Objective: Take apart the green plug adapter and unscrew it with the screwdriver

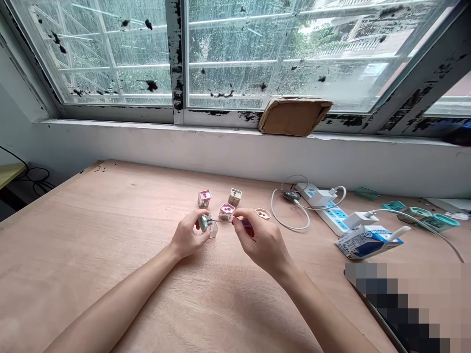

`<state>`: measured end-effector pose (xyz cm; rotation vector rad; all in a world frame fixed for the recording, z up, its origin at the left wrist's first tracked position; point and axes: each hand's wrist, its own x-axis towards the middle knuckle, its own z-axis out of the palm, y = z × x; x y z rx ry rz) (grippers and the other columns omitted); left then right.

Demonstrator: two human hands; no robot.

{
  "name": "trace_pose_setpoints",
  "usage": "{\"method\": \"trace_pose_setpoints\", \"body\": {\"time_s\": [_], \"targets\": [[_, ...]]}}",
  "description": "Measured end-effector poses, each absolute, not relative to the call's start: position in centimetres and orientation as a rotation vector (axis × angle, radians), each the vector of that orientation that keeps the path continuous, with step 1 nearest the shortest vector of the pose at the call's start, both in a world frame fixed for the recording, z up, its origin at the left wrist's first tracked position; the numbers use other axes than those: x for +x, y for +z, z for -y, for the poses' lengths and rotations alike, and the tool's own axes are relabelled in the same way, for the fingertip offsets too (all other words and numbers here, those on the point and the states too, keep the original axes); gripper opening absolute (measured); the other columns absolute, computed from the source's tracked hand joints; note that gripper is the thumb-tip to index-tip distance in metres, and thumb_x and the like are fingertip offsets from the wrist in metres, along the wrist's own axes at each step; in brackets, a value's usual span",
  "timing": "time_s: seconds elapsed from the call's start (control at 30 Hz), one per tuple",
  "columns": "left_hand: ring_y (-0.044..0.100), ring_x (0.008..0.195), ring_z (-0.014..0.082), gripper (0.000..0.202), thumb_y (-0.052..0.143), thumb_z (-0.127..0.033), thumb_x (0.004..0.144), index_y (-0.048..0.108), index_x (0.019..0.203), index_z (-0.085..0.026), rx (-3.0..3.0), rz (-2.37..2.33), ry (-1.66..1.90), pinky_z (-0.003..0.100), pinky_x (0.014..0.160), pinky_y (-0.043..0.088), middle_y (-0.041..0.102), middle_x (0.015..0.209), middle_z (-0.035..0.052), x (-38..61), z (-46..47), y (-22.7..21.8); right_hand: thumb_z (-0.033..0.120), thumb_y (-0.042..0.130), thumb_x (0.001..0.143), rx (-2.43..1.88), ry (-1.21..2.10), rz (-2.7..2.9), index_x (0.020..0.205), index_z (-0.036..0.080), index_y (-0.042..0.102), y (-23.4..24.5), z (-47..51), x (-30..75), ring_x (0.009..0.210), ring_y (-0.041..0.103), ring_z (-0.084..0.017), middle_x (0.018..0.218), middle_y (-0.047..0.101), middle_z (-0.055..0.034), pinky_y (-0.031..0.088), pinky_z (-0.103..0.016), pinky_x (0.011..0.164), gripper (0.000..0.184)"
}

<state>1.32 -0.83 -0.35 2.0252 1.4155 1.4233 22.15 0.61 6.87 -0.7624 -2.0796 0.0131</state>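
Note:
My left hand (189, 234) pinches a small grey-green piece (204, 222) with metal parts on its right side. My right hand (263, 240) is closed on a screwdriver (246, 223) with a purple and red handle; its thin shaft points left at the grey-green piece. Whether the tip touches cannot be made out. Just below the left fingertips sits a small clear block (213, 230). Behind the hands stand two small pink-topped blocks (204, 198) and a beige-topped one (234, 197), with holes in their tops. A beige frame-like cover (263, 214) lies beyond the right hand.
To the right are a white power strip (333, 215) with chargers and cables, a blue-and-white carton (368, 242), and several green plastic parts (439, 222). Cardboard (294, 116) leans on the window sill. A blurred-out dark object (397, 304) fills the lower right corner.

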Motion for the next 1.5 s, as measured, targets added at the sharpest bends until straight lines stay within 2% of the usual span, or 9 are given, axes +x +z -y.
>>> {"method": "trace_pose_setpoints", "body": {"time_s": [0.2, 0.37, 0.63, 0.77, 0.97, 1.17, 1.5], "targets": [[0.056, 0.07, 0.0124, 0.034, 0.062, -0.017, 0.081, 0.058, 0.114, -0.022, 2.005, -1.436, 1.47, 0.024, 0.067, 0.048, 0.064, 0.088, 0.0, 0.9, 0.7, -0.3, 0.017, 0.05, 0.097, -0.782, 0.031, 2.079, 0.099, 0.02, 0.057, 6.4, -1.1, 22.3, 0.052, 0.063, -0.013, 0.07, 0.071, 0.0005, 0.043, -0.023, 0.052, 0.008], [0.053, 0.07, 0.0116, 0.038, 0.062, -0.017, 0.081, 0.057, 0.118, -0.022, 2.008, -1.435, 1.482, 0.024, 0.068, 0.047, 0.062, 0.087, -0.0006, 0.8, 0.6, -0.2, 0.023, 0.048, 0.1, -0.829, 0.12, 2.109, 0.098, 0.02, 0.057, 6.0, -1.3, 22.2, 0.05, 0.061, -0.012, 0.069, 0.07, 0.0002, 0.04, -0.023, 0.051, 0.01], [0.054, 0.07, 0.0114, 0.034, 0.062, -0.015, 0.081, 0.058, 0.114, -0.021, 1.988, -1.411, 1.517, 0.023, 0.068, 0.047, 0.061, 0.085, -0.0012, 0.9, 0.7, -0.1, 0.027, 0.047, 0.099, -0.916, 0.291, 2.212, 0.093, 0.021, 0.06, 5.5, -1.6, 22.4, 0.047, 0.056, -0.012, 0.061, 0.065, 0.0026, 0.036, -0.023, 0.05, 0.016], [0.054, 0.071, 0.0116, 0.035, 0.063, -0.016, 0.081, 0.058, 0.115, -0.021, 1.981, -1.419, 1.518, 0.023, 0.069, 0.047, 0.062, 0.086, -0.0009, 0.9, 0.7, -0.2, 0.026, 0.047, 0.099, -0.921, 0.265, 2.236, 0.09, 0.021, 0.06, 5.2, -1.6, 22.2, 0.047, 0.055, -0.012, 0.06, 0.064, 0.0028, 0.033, -0.023, 0.049, 0.016], [0.055, 0.07, 0.0113, 0.035, 0.063, -0.015, 0.081, 0.057, 0.114, -0.021, 1.973, -1.392, 1.517, 0.023, 0.068, 0.047, 0.062, 0.086, -0.001, 0.9, 0.7, -0.2, 0.027, 0.052, 0.097, -0.88, 0.38, 2.134, 0.093, 0.021, 0.062, 5.6, -1.8, 22.5, 0.047, 0.054, -0.011, 0.062, 0.065, 0.0026, 0.036, -0.023, 0.049, 0.012], [0.056, 0.071, 0.0109, 0.037, 0.062, -0.011, 0.08, 0.057, 0.115, -0.022, 1.985, -1.369, 1.515, 0.023, 0.068, 0.048, 0.063, 0.091, -0.0001, 0.9, 0.7, -0.3, 0.025, 0.055, 0.096, -0.784, 0.346, 1.966, 0.09, 0.02, 0.062, 6.0, -1.6, 22.5, 0.044, 0.046, -0.009, 0.062, 0.062, 0.0029, 0.036, -0.022, 0.046, 0.011], [0.057, 0.073, 0.0115, 0.038, 0.062, -0.011, 0.079, 0.057, 0.116, -0.022, 1.995, -1.353, 1.502, 0.024, 0.07, 0.049, 0.064, 0.092, 0.0002, 0.9, 0.7, -0.4, 0.022, 0.055, 0.097, -0.747, 0.362, 1.961, 0.09, 0.02, 0.061, 5.6, -1.5, 22.2, 0.049, 0.05, -0.01, 0.07, 0.067, 0.0001, 0.04, -0.022, 0.048, 0.01]]}}
